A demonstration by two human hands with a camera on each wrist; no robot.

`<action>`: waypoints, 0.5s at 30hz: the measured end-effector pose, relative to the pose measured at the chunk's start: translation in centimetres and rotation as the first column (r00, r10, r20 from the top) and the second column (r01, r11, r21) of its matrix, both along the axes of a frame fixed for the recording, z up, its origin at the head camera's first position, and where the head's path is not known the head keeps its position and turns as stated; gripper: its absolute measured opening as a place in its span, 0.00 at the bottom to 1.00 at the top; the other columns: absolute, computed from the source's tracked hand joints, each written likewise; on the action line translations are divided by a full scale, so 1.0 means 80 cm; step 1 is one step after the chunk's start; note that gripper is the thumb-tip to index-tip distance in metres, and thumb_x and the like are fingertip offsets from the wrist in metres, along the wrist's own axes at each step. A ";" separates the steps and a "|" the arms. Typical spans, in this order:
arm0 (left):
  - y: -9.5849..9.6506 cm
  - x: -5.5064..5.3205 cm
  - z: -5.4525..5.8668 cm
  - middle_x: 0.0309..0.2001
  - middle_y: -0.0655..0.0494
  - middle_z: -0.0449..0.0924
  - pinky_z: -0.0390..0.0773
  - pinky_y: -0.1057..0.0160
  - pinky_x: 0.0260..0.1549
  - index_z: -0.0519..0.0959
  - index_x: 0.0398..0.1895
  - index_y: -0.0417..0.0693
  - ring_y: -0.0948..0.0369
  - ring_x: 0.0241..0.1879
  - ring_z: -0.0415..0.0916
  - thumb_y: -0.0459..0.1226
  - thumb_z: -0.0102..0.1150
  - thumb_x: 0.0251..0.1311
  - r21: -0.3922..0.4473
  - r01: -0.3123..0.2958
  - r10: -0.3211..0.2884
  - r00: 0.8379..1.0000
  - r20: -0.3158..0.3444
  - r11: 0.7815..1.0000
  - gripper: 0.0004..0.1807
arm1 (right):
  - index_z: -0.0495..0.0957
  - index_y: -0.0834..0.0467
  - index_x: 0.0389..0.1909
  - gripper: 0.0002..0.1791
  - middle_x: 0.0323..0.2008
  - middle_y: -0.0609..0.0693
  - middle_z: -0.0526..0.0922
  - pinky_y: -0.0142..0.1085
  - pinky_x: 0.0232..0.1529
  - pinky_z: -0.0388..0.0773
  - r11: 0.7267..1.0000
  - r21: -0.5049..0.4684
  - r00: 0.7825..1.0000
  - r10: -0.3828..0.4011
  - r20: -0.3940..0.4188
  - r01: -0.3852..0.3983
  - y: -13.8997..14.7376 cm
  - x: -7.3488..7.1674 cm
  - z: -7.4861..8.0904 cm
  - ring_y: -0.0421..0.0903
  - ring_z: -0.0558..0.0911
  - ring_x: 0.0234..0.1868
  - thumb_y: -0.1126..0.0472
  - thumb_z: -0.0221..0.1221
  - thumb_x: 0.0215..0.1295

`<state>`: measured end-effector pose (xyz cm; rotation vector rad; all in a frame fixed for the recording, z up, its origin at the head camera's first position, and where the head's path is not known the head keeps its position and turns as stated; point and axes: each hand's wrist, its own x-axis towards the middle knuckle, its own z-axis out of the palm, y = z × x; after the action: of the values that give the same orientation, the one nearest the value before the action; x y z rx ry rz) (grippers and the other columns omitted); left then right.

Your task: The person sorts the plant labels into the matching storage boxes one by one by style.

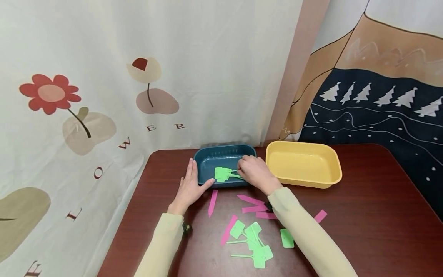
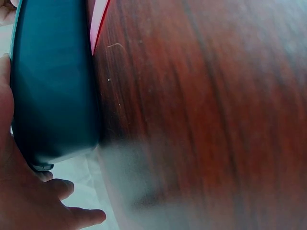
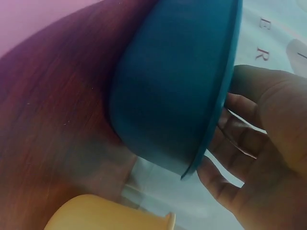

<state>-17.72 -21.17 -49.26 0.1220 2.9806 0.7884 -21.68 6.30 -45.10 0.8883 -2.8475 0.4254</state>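
Note:
A dark blue bin (image 1: 207,163) stands near the table's back edge with several green T-shaped plant labels (image 1: 221,174) in it. My left hand (image 1: 188,186) rests against its left front corner, fingers extended along the side and thumb on the front rim. Inside the right part of the bin, my right hand (image 1: 256,173) has its fingers curled at the stem of a green label and appears to pinch it. In the right wrist view the rim (image 3: 218,110) hides those fingertips. More green labels (image 1: 254,240) lie in a loose pile on the table in front.
A yellow bin (image 1: 304,181) stands right of the blue one. Several pink pointed labels (image 1: 212,203) are scattered over the dark wooden table (image 1: 373,215). One green label (image 1: 287,238) lies partly under my right forearm. A printed curtain (image 1: 214,77) hangs behind the table.

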 end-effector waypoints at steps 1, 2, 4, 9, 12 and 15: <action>0.000 0.000 0.000 0.84 0.51 0.24 0.46 0.30 0.73 0.35 0.84 0.41 0.45 0.82 0.42 0.73 0.51 0.63 0.002 0.000 0.000 1.000 0.000 1.000 0.65 | 0.87 0.55 0.40 0.05 0.38 0.50 0.84 0.46 0.42 0.80 1.000 -0.020 1.000 0.001 -0.001 -0.001 0.003 0.003 0.001 0.50 0.82 0.40 0.59 0.64 0.72; 0.000 0.000 0.001 0.84 0.51 0.24 0.45 0.30 0.73 0.35 0.84 0.41 0.45 0.82 0.41 0.73 0.51 0.63 0.004 0.001 -0.001 1.000 0.000 1.000 0.65 | 0.87 0.56 0.41 0.05 0.39 0.50 0.84 0.46 0.42 0.80 0.999 -0.044 1.000 0.001 -0.004 -0.001 0.006 0.006 0.002 0.50 0.82 0.40 0.59 0.64 0.71; 0.000 -0.001 0.001 0.84 0.50 0.25 0.45 0.30 0.73 0.35 0.84 0.41 0.45 0.82 0.41 0.73 0.51 0.64 0.006 0.001 -0.001 1.000 0.000 1.000 0.65 | 0.87 0.56 0.43 0.06 0.40 0.50 0.84 0.46 0.43 0.80 0.995 -0.095 1.000 -0.001 -0.013 0.000 0.013 0.012 0.005 0.50 0.82 0.41 0.59 0.65 0.71; 0.001 -0.001 0.001 0.84 0.48 0.26 0.46 0.29 0.72 0.36 0.84 0.40 0.44 0.81 0.42 0.73 0.51 0.63 0.005 0.007 -0.007 1.000 -0.003 1.000 0.65 | 0.87 0.56 0.45 0.08 0.41 0.50 0.83 0.45 0.43 0.80 0.984 -0.177 1.000 -0.020 -0.014 0.017 0.031 0.029 0.014 0.49 0.81 0.42 0.58 0.66 0.71; 0.002 -0.001 0.001 0.84 0.47 0.27 0.46 0.29 0.72 0.36 0.84 0.39 0.43 0.81 0.44 0.73 0.52 0.63 0.002 0.005 -0.005 1.000 -0.003 1.000 0.65 | 0.86 0.56 0.47 0.09 0.43 0.50 0.83 0.46 0.45 0.79 0.979 -0.198 0.999 -0.043 -0.009 0.040 0.041 0.039 0.018 0.49 0.81 0.44 0.57 0.65 0.72; 0.002 0.000 0.002 0.84 0.47 0.27 0.46 0.30 0.72 0.36 0.84 0.40 0.43 0.81 0.45 0.74 0.52 0.62 0.001 0.003 -0.003 1.000 -0.004 1.000 0.66 | 0.86 0.56 0.47 0.09 0.44 0.50 0.83 0.48 0.46 0.78 0.973 -0.221 0.998 -0.064 -0.001 0.062 0.051 0.050 0.020 0.49 0.81 0.45 0.56 0.65 0.72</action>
<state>-17.73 -21.01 -49.13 0.1286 2.9826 0.7899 -17.70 10.38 -43.50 0.7542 -2.7424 0.7115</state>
